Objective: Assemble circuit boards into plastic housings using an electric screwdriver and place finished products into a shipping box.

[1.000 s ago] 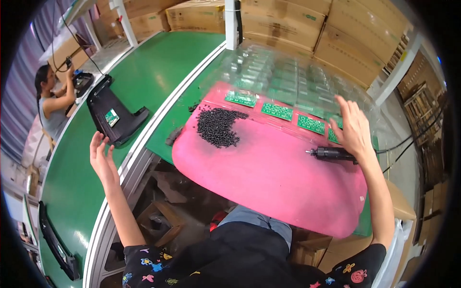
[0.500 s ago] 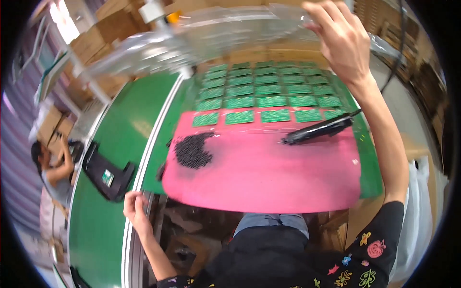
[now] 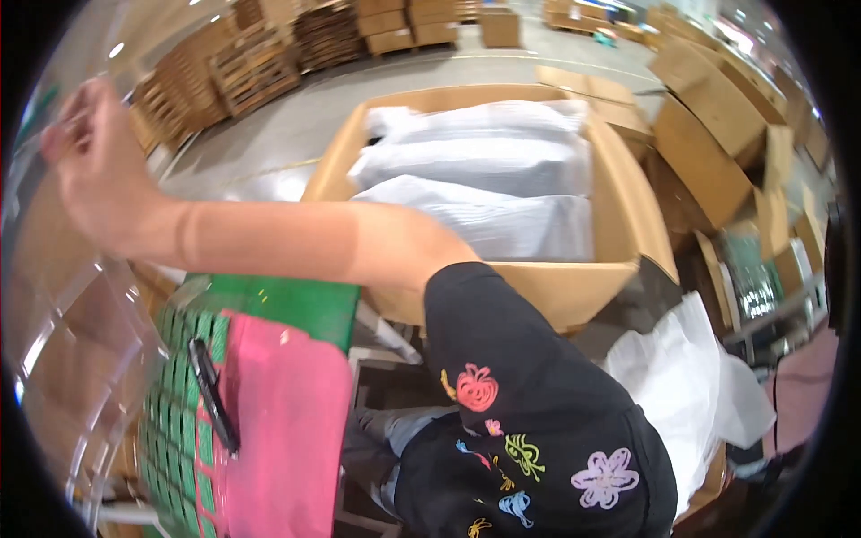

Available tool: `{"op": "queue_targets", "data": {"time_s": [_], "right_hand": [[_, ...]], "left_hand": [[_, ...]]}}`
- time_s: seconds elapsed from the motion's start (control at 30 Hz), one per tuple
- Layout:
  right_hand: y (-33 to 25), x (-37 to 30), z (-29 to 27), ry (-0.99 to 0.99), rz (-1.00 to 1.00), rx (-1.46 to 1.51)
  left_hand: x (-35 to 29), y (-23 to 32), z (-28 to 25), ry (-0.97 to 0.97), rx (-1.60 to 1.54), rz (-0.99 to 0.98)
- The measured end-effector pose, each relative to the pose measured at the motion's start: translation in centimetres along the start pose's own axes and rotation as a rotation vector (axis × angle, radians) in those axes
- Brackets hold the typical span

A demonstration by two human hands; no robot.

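Note:
At the far left, my right hand is raised with its fingers curled on a clear plastic tray. The see-through tray hangs upright below the hand, its moulded pockets catching the light. My right forearm stretches across the view. Below it, rows of green circuit boards lie beside a pink mat. A black electric screwdriver rests across the mat's edge and the nearest boards. My left hand is out of view.
A big open cardboard box stands ahead, holding several items in white foam wrap. White plastic bags hang at the right. Stacked cartons and wooden pallets stand farther off. Part of another person shows at the right edge.
My view has swung to the right, bringing in the large box. My right hand and the clear tray now show at the far left. My left hand has left the view.

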State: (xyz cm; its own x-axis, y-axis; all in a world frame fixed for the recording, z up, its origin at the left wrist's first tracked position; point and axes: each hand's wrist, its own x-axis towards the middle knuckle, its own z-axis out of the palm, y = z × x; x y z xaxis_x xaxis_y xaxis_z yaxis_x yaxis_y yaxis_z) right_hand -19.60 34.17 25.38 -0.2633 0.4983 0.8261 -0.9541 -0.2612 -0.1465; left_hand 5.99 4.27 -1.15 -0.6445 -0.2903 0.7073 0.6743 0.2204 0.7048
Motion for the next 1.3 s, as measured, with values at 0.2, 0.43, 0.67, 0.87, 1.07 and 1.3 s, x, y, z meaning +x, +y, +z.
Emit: {"op": "queue_targets", "data": {"time_s": [0.2,0.43,0.67,0.87,1.07,1.3], "right_hand": [[-13.0,2.6,-18.9,0.273,0.453,-0.070],[-26.0,-1.6,-31.2,0.542,0.320,-0.246],[-30.6,-4.8,-39.6,0.866,0.353,-0.327],[-34.4,-8.1,-46.9,0.947,0.474,-0.761],[-41.1,-9.5,-46.4,0.987,0.634,-1.324],[-42.2,-11.1,-47.2,0.131,0.863,-2.188]], "left_hand": [[-0.2,-3.7,7.1,-0.216,-0.123,-0.014],[-1.6,-4.0,12.4,-0.454,-0.175,-0.041],[-3.1,-3.0,12.9,-0.600,-0.133,-0.039],[-3.5,-3.7,12.2,-0.473,-0.104,-0.137],[-4.0,-3.6,12.4,-0.433,-0.132,-0.161],[-4.0,-3.0,12.6,-0.420,-0.043,-0.097]]}}
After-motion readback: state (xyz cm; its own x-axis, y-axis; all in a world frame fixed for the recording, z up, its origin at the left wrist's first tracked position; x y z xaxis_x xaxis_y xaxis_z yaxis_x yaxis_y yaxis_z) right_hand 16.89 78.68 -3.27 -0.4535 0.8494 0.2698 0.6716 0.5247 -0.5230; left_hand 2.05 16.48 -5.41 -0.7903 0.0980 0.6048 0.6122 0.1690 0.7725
